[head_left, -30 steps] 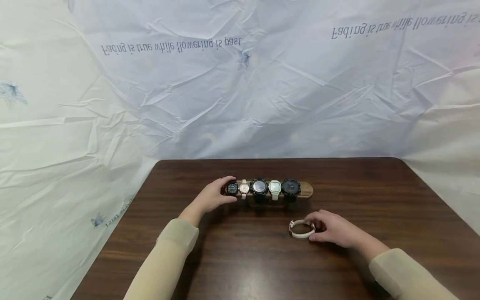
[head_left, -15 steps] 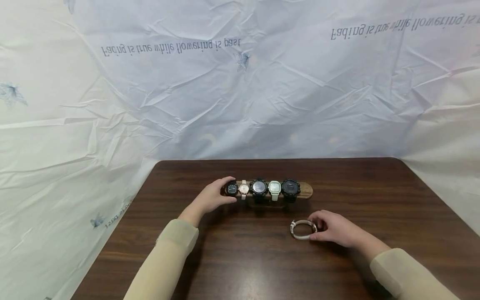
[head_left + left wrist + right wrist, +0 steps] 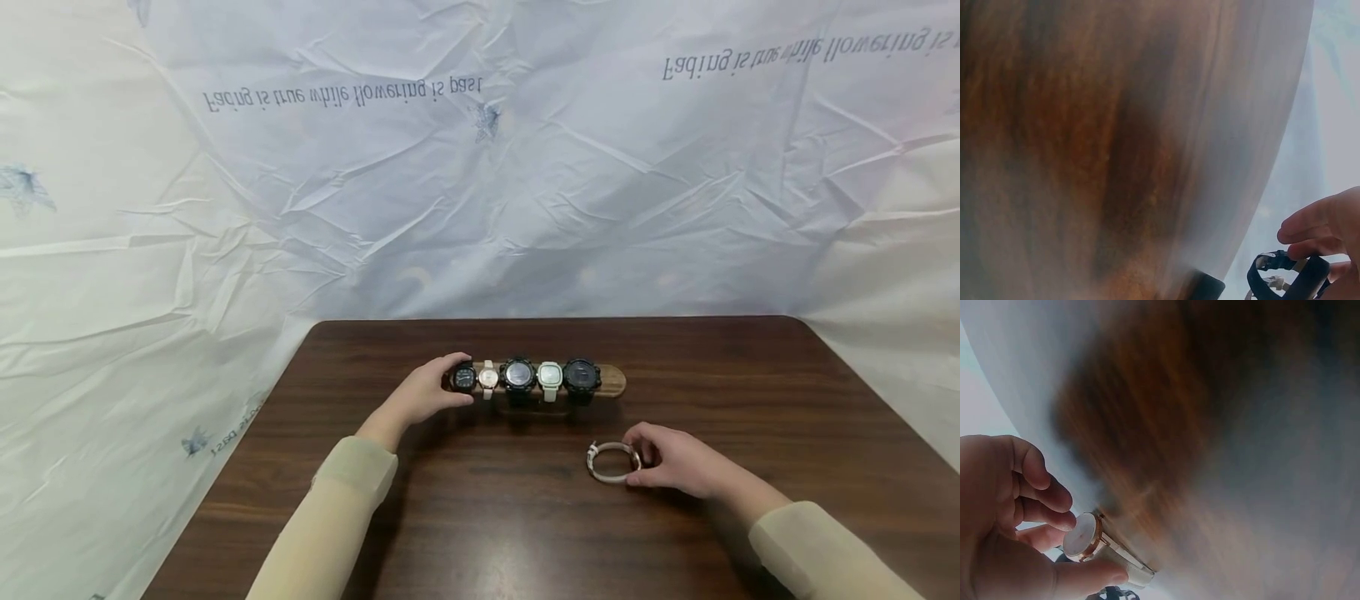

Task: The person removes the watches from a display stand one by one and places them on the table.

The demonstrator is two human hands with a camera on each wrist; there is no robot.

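Head view: left hand (image 3: 423,393) grasps the black watch (image 3: 462,377) on the bar (image 3: 613,380); right hand (image 3: 675,458) pinches the white watch (image 3: 611,461), lower right, probably for lifting to the bar.

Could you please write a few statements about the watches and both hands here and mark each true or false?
1. Five watches sit on the wooden stand. True.
2. The left hand grips the black watch at the stand's left end. True.
3. The right hand holds a black watch. False: it holds the white-strapped watch on the table.
4. The white-strapped watch is on the stand. False: it lies on the table, in front of the stand's right end.
5. Both hands are bare, with pale sleeves. True.
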